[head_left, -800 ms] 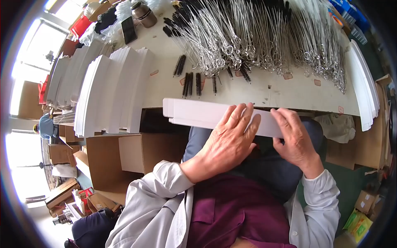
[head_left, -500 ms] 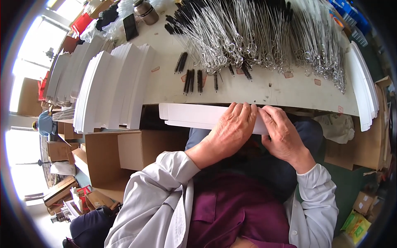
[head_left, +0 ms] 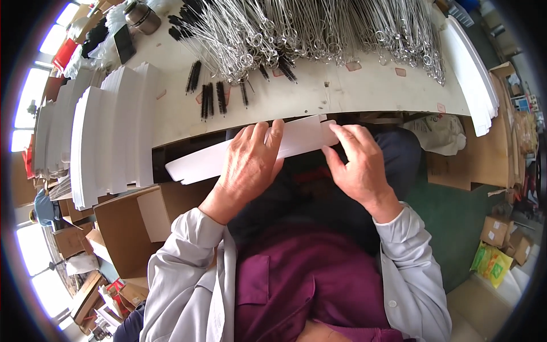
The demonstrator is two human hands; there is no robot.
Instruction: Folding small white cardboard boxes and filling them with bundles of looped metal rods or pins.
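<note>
Since a moment ago, your long white card strip (head_left: pixel 250 149) has tipped, so its left end now hangs lower and nearer to you, and its right end points up toward the bench (head_left: pixel 319 94). Your left hand (head_left: pixel 248 165) lies over the middle of the strip with its fingers spread flat on top, and the thumb is hidden, so you cannot tell how tight the hold is. Your right hand (head_left: pixel 356 162) is at the right end of the strip, with its fingertips pressed on the card there. Both hands are on the same strip, a little apart from each other, and they hold it in the air just in front of the bench edge, above your lap. On the far side of the bench lies a big heap of thin wire brushes (head_left: pixel 319 34) with shiny twisted handles. A few small black brushes (head_left: pixel 208 97) lie by themselves on the bench, near the left hand. At the left of the bench stand tall stacks of white cards (head_left: pixel 108 137), packed close side by side. More white cards (head_left: pixel 470 68) are piled at the right end of the bench. Under the bench on the left sits a brown cardboard box (head_left: pixel 128 228).
</note>
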